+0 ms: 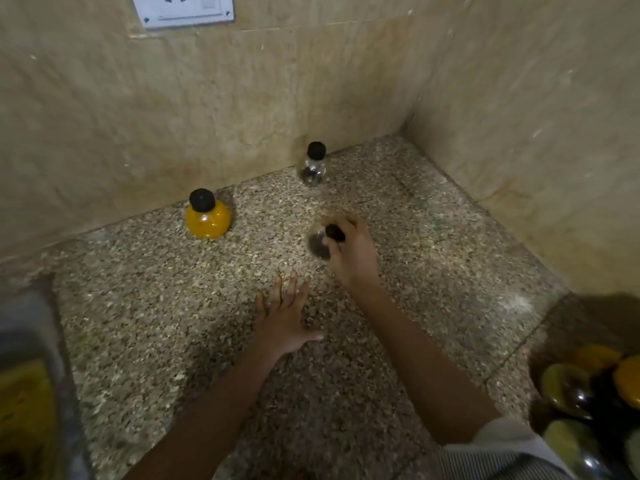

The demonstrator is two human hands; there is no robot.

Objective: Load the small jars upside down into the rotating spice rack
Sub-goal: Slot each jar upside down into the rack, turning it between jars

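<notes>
My right hand [351, 251] grips a small clear jar with dark contents [318, 244] by its black cap, just above the speckled counter [173, 323]. The jar is blurred. My left hand [284, 317] hovers flat over the counter with fingers spread and holds nothing. A jar of yellow powder with a black cap [207, 214] stands upright by the back wall. Another clear jar with a black cap [313, 164] stands upright further right, near the corner. The spice rack [588, 393] shows at the lower right edge with several rounded jars in it.
Marble walls meet in a corner at the back right. A steel sink [27, 375] lies at the left edge. A white wall socket [183, 8] sits high on the back wall.
</notes>
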